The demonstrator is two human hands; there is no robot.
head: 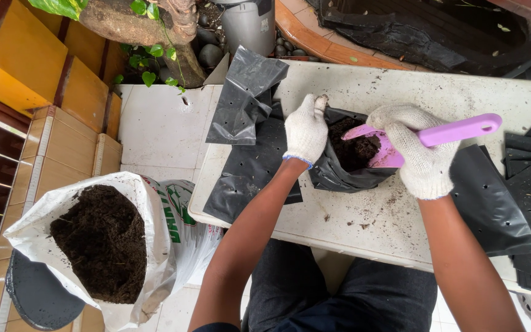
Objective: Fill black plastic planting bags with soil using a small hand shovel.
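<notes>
A black plastic grow bag (pixel 339 175) stands on the white table (pixel 370 92), partly filled with dark soil (pixel 354 147). My left hand (pixel 305 132), in a white knit glove, holds the bag's left rim and keeps it apart. My right hand (pixel 416 150), also gloved, grips a pink plastic scoop (pixel 444 132); the scoop's blade sits inside the bag's mouth against the soil, its handle pointing right.
A white sack of dark soil (pixel 102 243) stands on the floor at my left, on a grey round stool (pixel 35 295). Several flat black bags (pixel 247 98) lie on the table's left; more black plastic (pixel 523 197) lies at the right. Soil crumbs dot the tabletop.
</notes>
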